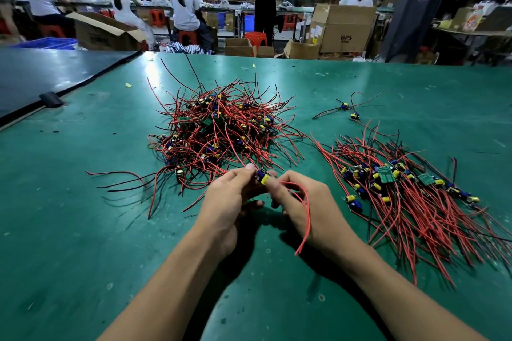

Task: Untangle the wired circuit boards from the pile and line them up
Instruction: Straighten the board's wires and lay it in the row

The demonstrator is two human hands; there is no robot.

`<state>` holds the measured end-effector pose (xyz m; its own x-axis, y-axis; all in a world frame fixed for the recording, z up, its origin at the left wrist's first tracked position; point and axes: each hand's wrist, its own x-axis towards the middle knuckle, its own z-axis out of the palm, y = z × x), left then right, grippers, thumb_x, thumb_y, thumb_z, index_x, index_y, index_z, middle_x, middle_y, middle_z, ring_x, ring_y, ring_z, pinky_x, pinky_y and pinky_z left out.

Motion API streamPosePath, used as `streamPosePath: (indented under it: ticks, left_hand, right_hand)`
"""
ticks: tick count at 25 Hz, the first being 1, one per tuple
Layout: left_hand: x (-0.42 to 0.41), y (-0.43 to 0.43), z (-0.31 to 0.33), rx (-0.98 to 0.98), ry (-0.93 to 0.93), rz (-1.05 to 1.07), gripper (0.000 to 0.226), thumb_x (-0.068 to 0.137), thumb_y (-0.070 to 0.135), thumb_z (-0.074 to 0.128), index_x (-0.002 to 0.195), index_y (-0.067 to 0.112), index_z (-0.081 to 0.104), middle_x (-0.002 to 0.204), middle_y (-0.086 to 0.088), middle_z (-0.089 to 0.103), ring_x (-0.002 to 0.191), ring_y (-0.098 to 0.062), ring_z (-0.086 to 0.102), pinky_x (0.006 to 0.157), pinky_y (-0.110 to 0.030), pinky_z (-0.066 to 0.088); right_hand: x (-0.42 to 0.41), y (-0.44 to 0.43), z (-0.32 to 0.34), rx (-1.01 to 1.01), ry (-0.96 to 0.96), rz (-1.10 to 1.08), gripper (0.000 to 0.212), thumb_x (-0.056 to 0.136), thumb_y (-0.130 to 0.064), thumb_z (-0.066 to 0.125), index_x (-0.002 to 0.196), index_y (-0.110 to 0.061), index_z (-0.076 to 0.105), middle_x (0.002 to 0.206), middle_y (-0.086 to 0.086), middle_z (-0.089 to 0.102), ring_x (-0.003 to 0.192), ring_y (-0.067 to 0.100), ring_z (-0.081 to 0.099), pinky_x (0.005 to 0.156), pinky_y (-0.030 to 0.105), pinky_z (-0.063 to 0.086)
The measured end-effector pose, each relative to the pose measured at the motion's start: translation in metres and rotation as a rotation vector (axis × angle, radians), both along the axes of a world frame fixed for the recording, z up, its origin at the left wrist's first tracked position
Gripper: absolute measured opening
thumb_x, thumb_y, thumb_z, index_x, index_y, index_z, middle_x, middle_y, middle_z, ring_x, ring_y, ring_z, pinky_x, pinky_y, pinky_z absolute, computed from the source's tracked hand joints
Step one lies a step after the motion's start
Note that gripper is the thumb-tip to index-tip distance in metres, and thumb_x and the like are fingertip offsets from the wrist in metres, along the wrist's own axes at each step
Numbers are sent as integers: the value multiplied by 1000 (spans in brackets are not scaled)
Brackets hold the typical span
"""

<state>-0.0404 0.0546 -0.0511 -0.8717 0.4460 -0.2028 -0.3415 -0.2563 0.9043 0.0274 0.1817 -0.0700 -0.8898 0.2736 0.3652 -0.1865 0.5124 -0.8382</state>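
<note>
A tangled pile of small circuit boards (219,130) with red and black wires lies on the green table (83,216), just beyond my hands. My left hand (232,196) and my right hand (304,207) meet at the pile's near edge. Together they pinch one small board with blue and yellow parts (263,176). One of its red wires (304,219) loops over my right hand and hangs down; another runs back into the pile. To the right, a row of sorted boards (401,183) lies with wires trailing toward me.
Two loose boards (349,111) lie apart beyond the sorted row. A darker table (41,75) adjoins on the left, with a black clip (51,99) at the seam. Cardboard boxes (343,28) and seated workers fill the background.
</note>
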Motion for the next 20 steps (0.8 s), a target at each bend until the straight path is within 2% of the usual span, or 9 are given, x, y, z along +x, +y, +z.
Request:
streamPosePath:
  ticks: [3,5,7,9,11,13,14,17,20]
  left_hand:
    - [-2,-2,1,107,4,-96,11,83,30,67,85,19,69,93,-2,74,79,-11,71,62,-23,54]
    - [-2,-5,3,254,-35,-205,15,74,23,73,89,20,75,101,-3,74,82,-15,71,65,-24,57]
    - [0,-6,2,352,-99,-332,28,72,7,72,98,16,76,104,-5,74,75,-16,71,65,-26,58]
    - [3,-6,3,327,-152,-420,26,76,8,67,101,11,73,92,-5,74,62,-13,68,58,-24,57]
    - [5,-5,6,199,-143,-464,20,79,31,66,88,15,75,75,-3,69,51,-12,64,48,-22,54]
    - [7,-4,8,85,-88,-493,31,74,45,65,82,17,76,71,-4,69,49,-13,64,46,-22,52]
    - [8,-3,7,76,-67,-492,33,72,43,67,87,14,73,73,-6,70,51,-14,65,47,-23,54]
    - [11,1,3,145,-62,-407,38,69,25,75,98,6,58,79,-16,72,59,-21,70,52,-28,58]
    - [11,5,-2,181,-71,-293,41,63,18,79,95,5,56,82,-23,71,65,-27,73,54,-31,59]
  right_hand:
    - [-4,-1,11,-473,-36,24,43,93,-50,58,62,-20,57,60,10,55,43,11,41,46,22,32]
    - [-3,7,20,-837,-142,115,40,84,-50,63,57,-21,56,57,4,50,39,9,33,44,21,26]
    - [2,16,26,-1044,-262,281,38,79,-49,67,55,-21,56,52,-1,47,38,8,31,44,20,23]
    - [6,20,28,-1072,-347,411,36,77,-44,74,58,-20,54,48,-4,42,38,6,29,42,18,21]
    - [8,19,28,-955,-413,434,34,75,-41,77,66,-19,51,46,-5,36,40,8,22,42,19,18]
    - [7,14,27,-811,-417,383,25,79,-42,70,67,-21,62,49,-6,41,43,8,28,48,24,16]
    - [6,11,26,-783,-390,359,26,81,-43,69,68,-21,68,53,-6,47,44,8,34,50,24,18]
    - [3,7,20,-840,-271,256,18,82,-36,78,77,-20,74,56,-3,57,41,6,48,41,18,40]
    - [-1,12,16,-832,-191,187,17,76,-34,78,85,-20,74,65,1,65,47,8,57,42,19,46]
